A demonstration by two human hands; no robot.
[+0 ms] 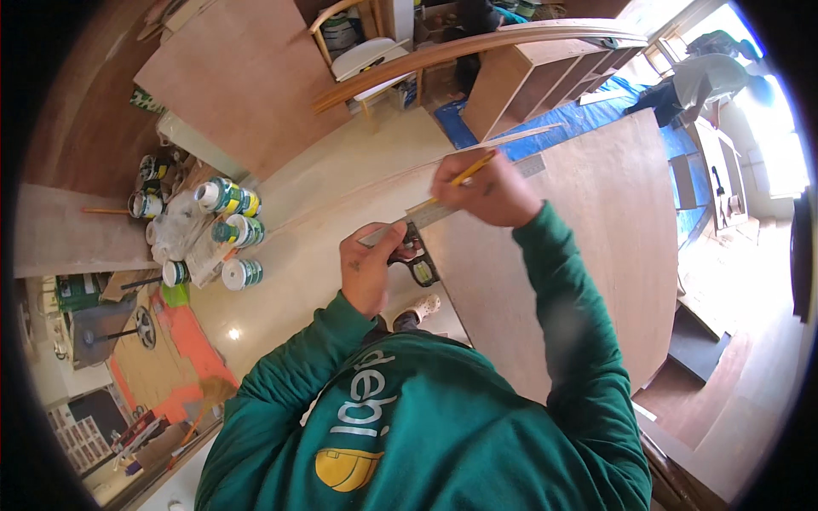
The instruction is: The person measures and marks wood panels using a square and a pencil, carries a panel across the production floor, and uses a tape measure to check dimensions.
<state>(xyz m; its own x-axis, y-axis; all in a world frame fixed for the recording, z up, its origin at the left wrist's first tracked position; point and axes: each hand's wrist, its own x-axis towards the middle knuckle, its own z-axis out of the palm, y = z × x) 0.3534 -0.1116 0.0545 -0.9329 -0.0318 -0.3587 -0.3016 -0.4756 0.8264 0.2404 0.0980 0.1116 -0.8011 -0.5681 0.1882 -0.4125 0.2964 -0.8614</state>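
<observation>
My left hand is closed around a combination square, by its black head with a small level vial. Its steel blade lies across a large plywood sheet, and the head sits at the sheet's left edge. Over the blade, my right hand grips a yellow pencil, slightly blurred. The pencil's lower end comes down beside the blade; whether it touches the wood I cannot tell.
Several paint cans stand on the floor at left, beside leaning boards. A long curved wooden strip spans the far side. Behind it are a wooden cabinet and a chair. Another person bends over at far right.
</observation>
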